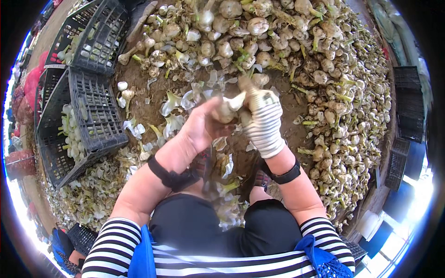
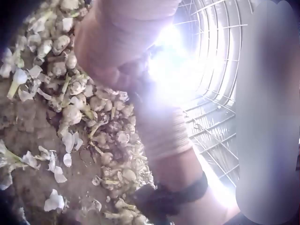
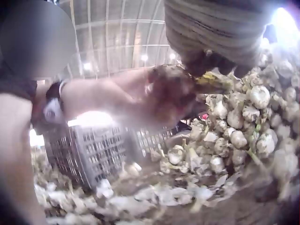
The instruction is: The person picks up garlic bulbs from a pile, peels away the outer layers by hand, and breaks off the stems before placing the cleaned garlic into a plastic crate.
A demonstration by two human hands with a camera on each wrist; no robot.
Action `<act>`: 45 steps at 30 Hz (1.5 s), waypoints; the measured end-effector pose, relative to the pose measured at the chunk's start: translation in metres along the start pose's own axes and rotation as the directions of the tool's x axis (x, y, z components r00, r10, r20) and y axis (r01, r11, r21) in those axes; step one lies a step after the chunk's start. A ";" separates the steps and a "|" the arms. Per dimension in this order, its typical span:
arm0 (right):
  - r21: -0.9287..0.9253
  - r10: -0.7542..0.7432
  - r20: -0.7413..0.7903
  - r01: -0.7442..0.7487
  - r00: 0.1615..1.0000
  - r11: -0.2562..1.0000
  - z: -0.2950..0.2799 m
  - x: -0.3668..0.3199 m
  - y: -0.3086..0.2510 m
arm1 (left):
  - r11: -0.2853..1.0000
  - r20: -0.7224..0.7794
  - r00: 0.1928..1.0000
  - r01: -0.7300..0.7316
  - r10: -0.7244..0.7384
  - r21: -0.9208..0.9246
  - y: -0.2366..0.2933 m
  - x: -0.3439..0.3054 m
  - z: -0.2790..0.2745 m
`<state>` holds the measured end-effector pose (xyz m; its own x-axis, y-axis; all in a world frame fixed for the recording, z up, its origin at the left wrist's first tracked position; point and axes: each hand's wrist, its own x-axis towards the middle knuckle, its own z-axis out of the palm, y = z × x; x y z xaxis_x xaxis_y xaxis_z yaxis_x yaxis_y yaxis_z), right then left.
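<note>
My bare left hand [image 1: 201,123] grips a garlic bulb [image 1: 225,111] in front of my knees. Close beside it is my right hand [image 1: 265,118], in a white-and-grey striped knit glove, its fingers curled at the bulb's pale neck [image 1: 238,100]. Between the two hands in the right wrist view shows a yellowish stalk [image 3: 211,82], where the gloved fingers [image 3: 220,63] bend over it. The left wrist view has both hands blurred by glare, with the bulb hidden. Loose white garlic skins [image 1: 174,121] lie on the soil below.
A large heap of unpeeled garlic [image 1: 333,106] curves around the front and right. On the left stand black plastic crates [image 1: 99,109], with white bulbs and stalks inside. Shed skins [image 1: 99,190] pile up near my left elbow. More dark crates [image 1: 408,104] line the right edge.
</note>
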<state>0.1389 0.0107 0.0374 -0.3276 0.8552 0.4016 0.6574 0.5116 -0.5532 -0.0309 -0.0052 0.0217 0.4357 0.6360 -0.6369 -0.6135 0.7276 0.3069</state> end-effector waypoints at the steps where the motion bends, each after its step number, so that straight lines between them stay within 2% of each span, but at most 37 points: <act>1: 0.319 0.240 -0.032 -0.218 0.970 0.922 -0.003 0.003 -0.007 | 1.000 0.010 1.000 -0.003 0.003 0.005 -0.005 -0.004 0.006; 2: 0.871 0.560 0.091 -0.339 0.823 0.356 0.001 0.005 -0.023 | 0.957 -0.020 0.965 -0.258 0.263 0.134 -0.011 -0.008 0.014; 3: 0.916 0.513 0.263 -0.379 0.817 0.134 -0.002 -0.003 -0.002 | 0.835 -0.013 0.863 -0.484 0.505 0.262 -0.013 -0.010 0.020; 5: 0.900 0.522 0.399 -0.432 0.754 -0.063 0.002 0.007 -0.010 | 0.789 0.062 0.829 -0.549 0.556 0.276 -0.018 -0.005 0.022; 6: 0.870 0.516 0.420 -0.493 0.746 0.005 -0.006 0.003 -0.020 | 0.741 0.116 0.805 -0.583 0.581 0.333 -0.023 -0.006 0.027; 7: 0.892 0.568 0.352 -0.450 0.744 0.037 0.002 0.000 -0.025 | 0.686 0.168 0.779 -0.616 0.604 0.388 -0.027 -0.008 0.032; 8: 0.899 0.569 0.350 -0.438 0.745 0.022 0.000 -0.002 -0.024 | 0.619 0.238 0.720 -0.686 0.652 0.382 -0.032 -0.009 0.032; 9: 0.904 0.568 0.352 -0.429 0.744 0.001 -0.003 -0.003 -0.024 | 0.614 0.236 0.719 -0.686 0.654 0.389 -0.029 -0.009 0.029; 10: 0.886 0.577 0.379 -0.463 0.723 -0.001 -0.009 -0.002 -0.027 | 0.825 0.199 0.849 -0.525 0.489 0.211 -0.024 -0.011 0.024; 11: 0.891 0.574 0.358 -0.454 0.736 0.027 -0.005 -0.006 -0.022 | 0.953 0.202 0.934 -0.303 0.294 0.017 -0.019 -0.013 0.019; 13: 0.858 0.551 0.276 -0.461 0.787 0.228 -0.004 -0.007 -0.024 | 0.973 0.205 0.953 -0.231 0.224 0.011 -0.008 -0.012 0.006; 14: 0.859 0.549 0.281 -0.462 0.787 0.222 -0.001 -0.005 -0.020 | 0.993 0.374 0.924 -0.038 0.076 -0.108 -0.001 -0.005 -0.003; 15: 0.759 0.535 0.172 -0.458 0.827 0.464 0.003 -0.002 -0.015 | 0.967 0.544 0.838 0.175 -0.046 -0.188 0.003 -0.001 -0.008; 16: 0.603 0.491 0.071 -0.430 0.868 0.672 0.006 0.001 -0.010 | 1.000 0.097 0.995 0.017 -0.016 -0.007 0.003 -0.011 0.027; 17: 0.606 0.491 0.075 -0.431 0.868 0.668 0.006 0.005 -0.007 | 0.992 0.044 0.992 -0.119 0.121 -0.030 -0.006 -0.007 0.028; 19: 0.134 0.239 -0.054 -0.230 0.970 0.964 0.006 0.013 -0.003 | 0.828 0.005 0.868 -0.476 0.496 0.296 -0.022 0.006 0.025; 20: 0.076 0.103 -0.133 -0.094 0.986 0.993 0.015 0.008 0.004 | 0.753 -0.007 0.816 -0.529 0.577 0.390 -0.020 0.007 0.019; 21: 0.085 0.109 -0.132 -0.098 0.985 0.992 0.015 0.008 0.008 | 0.753 -0.013 0.817 -0.525 0.576 0.397 -0.016 0.007 0.014; 22: 0.380 0.347 -0.007 -0.318 0.938 0.868 0.014 0.007 0.014 | 0.785 0.024 0.849 -0.499 0.529 0.366 -0.009 0.004 0.012; 23: 0.603 0.520 0.182 -0.512 0.835 0.612 0.008 0.013 0.008 | 0.818 0.061 0.878 -0.467 0.476 0.335 -0.003 0.002 0.009; 24: 0.816 0.581 0.396 -0.563 0.711 0.132 -0.009 0.020 0.004 | 0.881 0.099 0.914 -0.405 0.393 0.244 0.004 0.003 0.004; 25: 0.808 0.549 0.467 -0.587 0.693 0.053 -0.015 0.021 0.011 | 0.959 0.163 0.961 -0.248 0.225 0.136 0.013 -0.001 0.003; 27: 0.801 0.544 0.463 -0.593 0.699 0.080 -0.014 0.018 0.017 | 0.806 0.112 0.932 -0.355 0.345 0.474 0.015 0.006 -0.001; 28: 0.801 0.550 0.463 -0.594 0.695 0.075 -0.014 0.016 0.016 | 0.808 0.111 0.935 -0.348 0.337 0.476 0.016 0.007 0.001; 29: 0.792 0.558 0.434 -0.595 0.707 0.138 -0.012 0.015 0.012 | 0.406 0.240 0.796 -0.512 0.556 0.757 0.019 0.005 0.004; 30: 0.781 0.562 0.403 -0.592 0.722 0.200 -0.010 0.014 0.010 | -0.105 0.450 0.615 -0.513 0.648 0.852 0.022 0.004 0.007; 31: 0.783 0.567 0.403 -0.592 0.718 0.193 -0.008 0.015 0.013 | -0.107 0.451 0.621 -0.510 0.641 0.854 0.022 0.003 0.011; 33: 0.423 0.549 0.151 -0.556 0.822 0.716 0.003 0.018 0.028 | -0.191 0.454 0.587 -0.455 0.671 0.870 0.014 -0.002 0.019; 34: 0.129 0.472 0.062 -0.476 0.879 0.870 0.018 0.015 0.047 | -0.204 0.447 0.581 -0.435 0.680 0.877 0.012 -0.004 0.023; 35: -0.077 0.485 0.114 -0.478 0.867 0.875 0.034 0.009 0.066 | -0.205 0.450 0.583 -0.438 0.676 0.876 0.014 -0.006 0.027; 37: -0.424 0.544 0.374 -0.384 0.751 0.821 0.050 0.001 0.084 | -0.260 0.603 0.415 -0.633 0.681 0.729 0.019 -0.011 0.032; 38: -0.472 0.444 0.297 -0.274 0.846 0.838 0.055 -0.010 0.082 | -0.264 0.611 0.376 -0.657 0.697 0.706 0.022 -0.011 0.033; 39: -0.464 0.434 0.300 -0.268 0.850 0.845 0.057 -0.016 0.083 | -0.272 0.609 0.373 -0.650 0.700 0.710 0.026 -0.009 0.031; 41: -0.157 0.374 0.002 -0.369 0.928 0.916 0.032 -0.008 0.061 | -0.289 0.543 0.409 -0.536 0.733 0.793 0.026 -0.008 0.022; 42: 0.227 0.399 0.013 -0.392 0.917 0.892 0.019 -0.003 0.055 | -0.151 0.456 0.467 -0.554 0.758 0.819 0.023 -0.008 0.019; 43: 0.226 0.404 0.014 -0.397 0.914 0.890 0.005 0.005 0.041 | -0.149 0.455 0.471 -0.554 0.755 0.819 0.019 -0.010 0.018; 45: 0.360 0.296 0.211 -0.356 0.931 0.862 -0.013 0.021 0.013 | -0.180 0.458 0.490 -0.512 0.742 0.840 0.014 -0.009 0.020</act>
<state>0.1494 0.0342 0.0487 -0.2539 0.9656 0.0557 0.4390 0.1664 -0.8830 -0.0304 0.0038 0.0457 0.0600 0.9691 0.2393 0.4400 -0.2408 0.8651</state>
